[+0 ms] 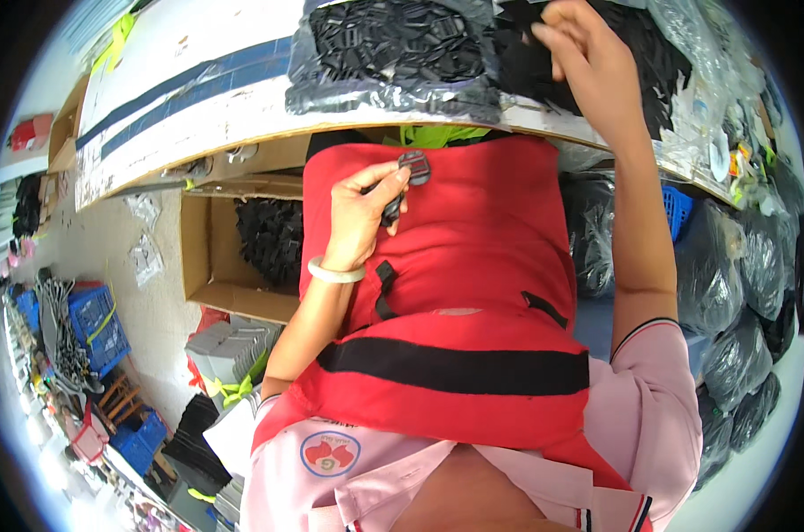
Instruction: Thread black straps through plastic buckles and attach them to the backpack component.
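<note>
Currently the person's left hand is pinching a black buckle between thumb and forefinger above the red apron, while its other fingers are curling around a second dark piece. The right hand is reaching over the heap of flat black pieces on the table, its fingers bent; whether they are gripping anything, one cannot tell.

The buckle is sitting right at the fingertips, so a slight loosening of the thumb could be letting it drop onto the apron, or past its edge toward the open carton, where similar dark parts are lying. Holding two pieces in one hand is adding to that risk, since shifting one could be freeing the other.

At the right hand, black pieces are overlapping on black, so the fingers could be picking up two at once or dragging some over the table's near edge. The plastic bag holding loose buckles is lying open just beside that heap; a sleeve or wrist catching its film could be spilling them or mixing the kinds.
</note>
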`<state>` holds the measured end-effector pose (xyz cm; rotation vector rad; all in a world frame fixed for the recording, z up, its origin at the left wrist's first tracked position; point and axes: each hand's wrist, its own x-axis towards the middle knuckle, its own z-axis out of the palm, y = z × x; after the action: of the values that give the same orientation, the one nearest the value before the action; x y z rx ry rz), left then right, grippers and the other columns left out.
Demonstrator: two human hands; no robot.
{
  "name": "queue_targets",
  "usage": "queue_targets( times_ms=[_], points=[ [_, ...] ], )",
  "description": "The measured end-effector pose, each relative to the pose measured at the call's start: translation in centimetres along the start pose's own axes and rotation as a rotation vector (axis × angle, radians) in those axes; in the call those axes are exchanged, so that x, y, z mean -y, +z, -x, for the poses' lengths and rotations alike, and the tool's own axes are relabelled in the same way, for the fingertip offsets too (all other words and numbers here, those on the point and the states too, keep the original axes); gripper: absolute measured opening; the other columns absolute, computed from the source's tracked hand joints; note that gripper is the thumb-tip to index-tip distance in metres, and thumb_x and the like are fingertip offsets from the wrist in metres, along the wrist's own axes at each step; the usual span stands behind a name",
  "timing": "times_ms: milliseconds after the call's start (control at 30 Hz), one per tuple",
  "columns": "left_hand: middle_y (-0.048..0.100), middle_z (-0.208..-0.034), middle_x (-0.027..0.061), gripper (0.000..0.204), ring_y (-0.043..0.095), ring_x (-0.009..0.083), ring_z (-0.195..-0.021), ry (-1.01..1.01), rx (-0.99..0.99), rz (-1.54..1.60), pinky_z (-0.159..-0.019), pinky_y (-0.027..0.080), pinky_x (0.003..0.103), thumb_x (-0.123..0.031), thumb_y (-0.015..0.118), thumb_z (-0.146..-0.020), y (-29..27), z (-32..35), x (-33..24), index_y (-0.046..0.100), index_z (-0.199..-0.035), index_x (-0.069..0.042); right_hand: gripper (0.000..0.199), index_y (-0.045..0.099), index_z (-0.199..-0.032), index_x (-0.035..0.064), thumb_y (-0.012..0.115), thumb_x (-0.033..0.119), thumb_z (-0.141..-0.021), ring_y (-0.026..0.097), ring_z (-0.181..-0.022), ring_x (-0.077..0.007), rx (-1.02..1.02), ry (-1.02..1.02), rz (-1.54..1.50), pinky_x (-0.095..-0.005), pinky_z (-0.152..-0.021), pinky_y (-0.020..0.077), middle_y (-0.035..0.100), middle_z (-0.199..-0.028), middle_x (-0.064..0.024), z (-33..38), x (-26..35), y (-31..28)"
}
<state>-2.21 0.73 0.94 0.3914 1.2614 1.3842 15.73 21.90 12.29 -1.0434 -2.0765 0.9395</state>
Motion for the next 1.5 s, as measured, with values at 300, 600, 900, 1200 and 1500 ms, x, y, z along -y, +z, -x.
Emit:
queue_targets(
  times_ms=[300,600,900,1200,1500],
  points=[
    [0.060,-0.069,-0.0002,0.013,0.049,0.0022,-0.048,0.169,-0.046,-0.148,-0.039,0.037,0.018,-0.008,0.069,-0.086,1.1,0.0,-0.6,0.070,-0.096,0.000,0.019,0.062,-0.097,-0.0005,0.060,0.017,-0.093,0.051,-0.044,-0.0066,0.497,0.639,-0.692,-0.0196,-0.040,0.0416,0.062,-0.068,-0.0056,10.6,-0.5,8.6],
    [0.064,-0.081,0.0033,0.012,0.058,0.0085,-0.067,0.629,-0.085,-0.547,-0.055,0.045,0.022,0.000,0.071,-0.081,0.5,0.0,0.4,0.070,-0.093,0.000,0.019,0.061,-0.093,0.0019,0.061,0.021,-0.093,0.051,-0.046,-0.0070,0.304,0.787,-1.079,-0.0209,-0.040,0.0401,0.062,-0.071,-0.0063,11.5,-0.6,10.3],
    [0.066,-0.085,0.0051,0.017,0.057,0.0086,-0.058,0.035,-0.035,-0.122,-0.042,0.042,0.019,-0.010,0.067,-0.087,-0.3,1.0,-0.5,0.069,-0.101,0.000,0.020,0.061,-0.105,-0.0001,0.063,0.015,-0.092,0.057,-0.060,-0.0102,0.309,0.612,-0.978,-0.0231,-0.053,0.0486,0.062,-0.082,-0.0065,11.7,-1.7,11.2],
    [0.065,-0.075,0.0057,0.024,0.058,0.0090,-0.052,-0.032,-0.007,0.133,-0.038,0.041,0.020,-0.015,0.068,-0.088,-0.2,0.7,0.2,0.067,-0.101,0.004,0.013,0.062,-0.096,-0.0012,0.064,0.010,-0.090,0.058,-0.061,-0.0088,0.087,0.135,-0.697,-0.0213,-0.051,0.0470,0.060,-0.076,-0.0049,12.6,1.5,10.9],
    [0.066,-0.082,0.0052,0.019,0.058,0.0081,-0.059,0.126,-0.080,-0.148,-0.045,0.043,0.019,-0.009,0.069,-0.087,0.1,1.1,0.7,0.069,-0.103,0.001,0.016,0.060,-0.088,0.0003,0.066,0.015,-0.089,0.056,-0.051,-0.0082,0.386,0.623,-0.672,-0.0208,-0.045,0.0451,0.059,-0.068,-0.0034,11.9,-0.6,10.1]
  ],
)
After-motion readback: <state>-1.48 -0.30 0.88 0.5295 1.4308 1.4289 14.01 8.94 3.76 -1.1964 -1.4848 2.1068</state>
